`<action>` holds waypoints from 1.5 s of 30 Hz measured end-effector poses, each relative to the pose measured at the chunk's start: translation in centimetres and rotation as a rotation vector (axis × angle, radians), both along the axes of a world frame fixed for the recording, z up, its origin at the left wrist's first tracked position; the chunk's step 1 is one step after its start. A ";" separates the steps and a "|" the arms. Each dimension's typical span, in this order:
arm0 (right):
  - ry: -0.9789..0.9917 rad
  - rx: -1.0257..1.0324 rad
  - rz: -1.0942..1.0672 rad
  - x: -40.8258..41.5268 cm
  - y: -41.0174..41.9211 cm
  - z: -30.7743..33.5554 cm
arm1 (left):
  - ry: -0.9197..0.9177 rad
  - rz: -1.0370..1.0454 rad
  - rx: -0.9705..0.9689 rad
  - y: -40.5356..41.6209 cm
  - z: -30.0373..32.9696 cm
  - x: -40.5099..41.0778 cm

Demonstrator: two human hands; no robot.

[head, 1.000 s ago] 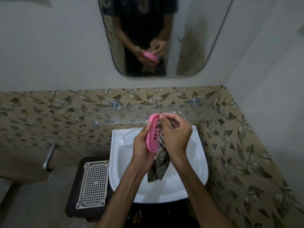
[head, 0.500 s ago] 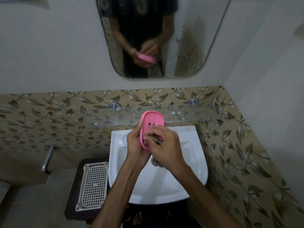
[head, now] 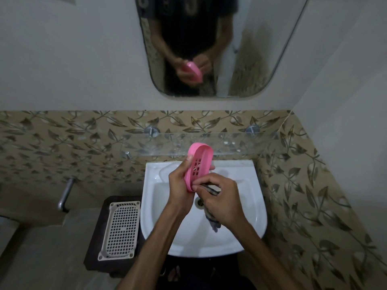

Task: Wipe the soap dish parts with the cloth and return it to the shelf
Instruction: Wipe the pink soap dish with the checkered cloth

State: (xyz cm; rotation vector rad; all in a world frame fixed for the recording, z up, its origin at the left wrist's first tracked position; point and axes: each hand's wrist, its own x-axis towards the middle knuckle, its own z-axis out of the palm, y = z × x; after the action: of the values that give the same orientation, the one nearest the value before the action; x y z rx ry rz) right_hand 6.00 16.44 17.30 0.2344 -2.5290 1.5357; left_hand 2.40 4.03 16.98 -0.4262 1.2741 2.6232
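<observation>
Grip, left hand (head: 181,183): fingers and thumb wrapped round the long edges of the pink soap dish (head: 199,164), which is held tilted on edge above the white sink (head: 249,208), its slotted face turned toward the person, likely so the slots are easy to reach.
Grip, right hand (head: 219,199): fingers curled tight on a bunched patterned cloth (head: 212,221), pressed to the lower end of the dish; a tail of cloth hangs below the hand over the drain.
Location of dish: in the air, just in front of the glass shelf (head: 240,143) and not resting on it.
Stage, judged: wiping under way; return to the shelf not yet done.
Other items: perforated cream tray (head: 120,229) on a dark stand left of the sink; wall mirror (head: 261,38) above, reflecting the hands.
</observation>
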 end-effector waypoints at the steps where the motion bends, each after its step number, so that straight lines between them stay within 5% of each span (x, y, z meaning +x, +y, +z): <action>1: -0.020 -0.043 0.011 -0.2 0.0 0.1 | -0.002 0.005 -0.004 0.1 -0.1 0.1; 8: 0.129 0.047 -0.100 -0.8 -0.2 -0.4 | 0.014 0.050 -0.009 0.3 0.0 -0.5; 13: -0.348 -0.520 -0.076 -0.3 -2.1 -0.1 | 0.018 0.100 0.012 0.3 -1.0 0.3; 16: -0.371 -0.718 -0.110 -1.1 -2.8 0.9 | -0.042 0.040 0.128 0.6 -0.8 0.5; 21: 0.016 -0.198 -0.149 -2.9 -2.4 2.3 | -0.064 0.035 0.215 1.1 -1.1 1.5; 28: 0.280 0.245 -0.312 -3.6 -1.6 1.9 | -0.014 0.012 -0.028 -0.3 -1.2 1.5; 34: 0.003 0.294 -0.312 -1.1 -1.8 0.8 | -0.050 0.057 -0.030 -0.3 -1.4 0.9; 41: -0.242 -0.116 -0.167 -0.1 -2.1 -0.2 | -0.068 0.070 -0.019 -0.2 -1.7 0.9; 45: -0.173 -0.233 -0.187 -0.8 -2.9 -0.1 | -0.090 0.059 -0.035 0.7 -2.2 1.4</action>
State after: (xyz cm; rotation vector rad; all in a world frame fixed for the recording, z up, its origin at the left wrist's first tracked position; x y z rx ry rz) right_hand 5.18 13.56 17.23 -0.1679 -2.3822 1.8203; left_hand 3.83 4.69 14.83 -0.5894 1.3002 2.6005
